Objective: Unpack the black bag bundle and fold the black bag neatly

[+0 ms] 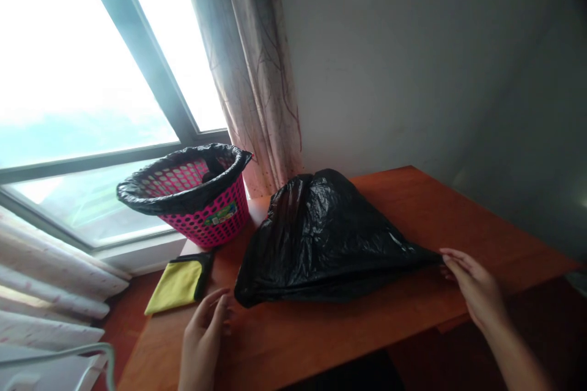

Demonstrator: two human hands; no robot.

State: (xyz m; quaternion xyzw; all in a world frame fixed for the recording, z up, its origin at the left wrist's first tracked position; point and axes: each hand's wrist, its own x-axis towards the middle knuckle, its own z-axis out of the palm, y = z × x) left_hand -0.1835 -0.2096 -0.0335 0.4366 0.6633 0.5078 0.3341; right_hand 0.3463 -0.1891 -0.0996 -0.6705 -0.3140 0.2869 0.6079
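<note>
While the pink wastebasket (197,229), probably leaving room, stands left of the black garbage bag (321,244) on the tabletop (413,214), the left hand (205,327) hangs loosely parted beside the bag. The right hand (474,284) pinches its right corner, likely for tautness.

The bag (321,238) lies right of the basket (202,229).

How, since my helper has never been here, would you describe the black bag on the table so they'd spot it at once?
Start from the brown table by the window. To the right of the pink basket lies a crumpled black bag, one corner pinched in the right hand. Unlike the black liner over the basket's rim, it spreads across the table.
</note>
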